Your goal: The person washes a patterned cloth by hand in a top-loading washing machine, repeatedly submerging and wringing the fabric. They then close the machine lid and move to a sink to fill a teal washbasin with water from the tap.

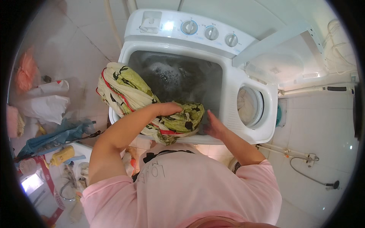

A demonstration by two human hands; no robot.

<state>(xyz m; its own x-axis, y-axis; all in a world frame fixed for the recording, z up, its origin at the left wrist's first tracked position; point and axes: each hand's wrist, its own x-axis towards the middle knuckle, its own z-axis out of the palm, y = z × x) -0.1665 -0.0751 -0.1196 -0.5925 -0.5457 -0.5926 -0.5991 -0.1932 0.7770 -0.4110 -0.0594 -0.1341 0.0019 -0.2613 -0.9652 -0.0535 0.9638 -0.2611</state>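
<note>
A wet green and cream patterned cloth with red piping [125, 94] lies bunched over the front left corner of the wash tub of a twin-tub washing machine [228, 114]. My left hand [169, 109] rests on its right part, fingertips partly hidden at the folds; whether they grip it is unclear. Just right of the cloth, my right hand [212, 125] is spread at the tub's front edge, holding nothing visible. Grey water with foam [165, 74] fills the tub. In the round spin tub [250, 107] at the right sits pale fabric.
The spin tub's lid [285, 54] stands raised at the right. Three knobs, one of them a timer dial [189, 27], line the back panel. At the left are a blue cloth [57, 136], a yellow bottle [61, 155] and white bags [47, 107]. A shower hose [299, 171] hangs at the right wall.
</note>
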